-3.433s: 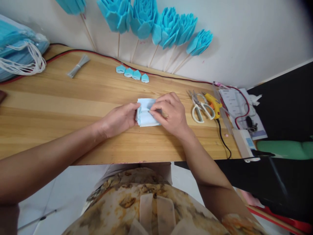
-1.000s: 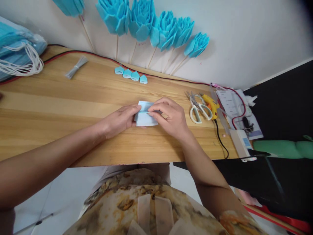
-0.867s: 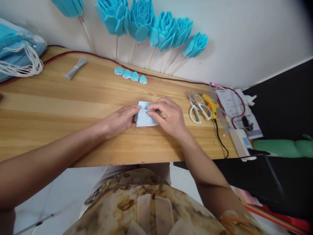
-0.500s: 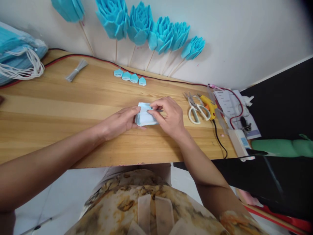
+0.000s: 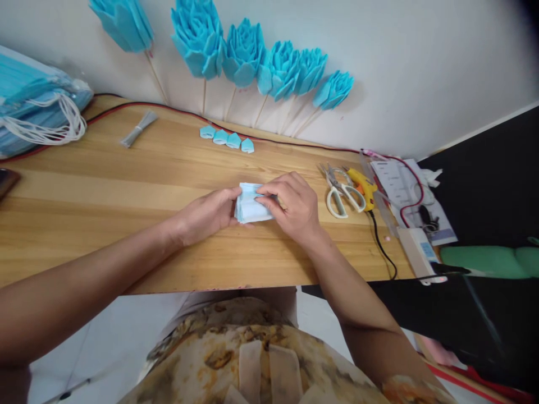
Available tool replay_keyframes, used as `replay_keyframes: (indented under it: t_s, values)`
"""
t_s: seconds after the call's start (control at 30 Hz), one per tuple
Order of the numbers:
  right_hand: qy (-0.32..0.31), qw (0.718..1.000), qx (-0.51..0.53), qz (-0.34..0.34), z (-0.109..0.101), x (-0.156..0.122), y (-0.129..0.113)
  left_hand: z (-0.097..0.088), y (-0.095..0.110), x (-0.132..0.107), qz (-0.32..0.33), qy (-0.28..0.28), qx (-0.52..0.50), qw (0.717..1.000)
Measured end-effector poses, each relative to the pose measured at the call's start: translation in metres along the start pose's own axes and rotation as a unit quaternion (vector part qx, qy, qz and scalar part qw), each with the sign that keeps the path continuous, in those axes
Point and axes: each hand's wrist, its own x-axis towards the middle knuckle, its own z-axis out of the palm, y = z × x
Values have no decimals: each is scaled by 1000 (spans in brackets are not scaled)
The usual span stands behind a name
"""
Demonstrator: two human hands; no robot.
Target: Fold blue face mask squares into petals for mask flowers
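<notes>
A folded face mask (image 5: 255,209), pale blue and white with pleated layers, is held between my two hands above the wooden table. My left hand (image 5: 213,212) grips its left edge, thumb on top and fingers underneath. From the right, my right hand (image 5: 292,206) pinches the upper layer between thumb and forefinger and covers the mask's right end. Beyond the hands lies a row of several small folded blue pieces (image 5: 227,138).
Blue flowers on sticks (image 5: 244,53) lean against the wall. White-handled scissors (image 5: 343,193), a yellow glue gun (image 5: 366,191) and a power strip (image 5: 419,252) lie right. Left are bagged masks (image 5: 40,104), a tied wire bundle (image 5: 138,129) and a dark phone-like object (image 5: 7,182).
The whole view has shifted slightly, so things sit a little lower in it. Both hands keep their hold on the mask, with only a small movement of the right fingers.
</notes>
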Motion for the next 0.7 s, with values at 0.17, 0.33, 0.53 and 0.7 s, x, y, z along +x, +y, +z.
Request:
replay_keyframes:
  t_s: [0.17,0.33,0.53,0.7]
  values:
    - [22,999,-14,-22,1,-1,0,2,2,-1,-5,-24,-4,1000]
    - [33,999,-20,-35,1,-1,0,0,2,-1,-4,-18,3,1000]
    - [39,998,-26,-39,1,0,-1,-1,0,-1,-7,4,18,1000]
    - [41,998,-1,-43,1,1,-2,-1,1,1,2,12,13,1000]
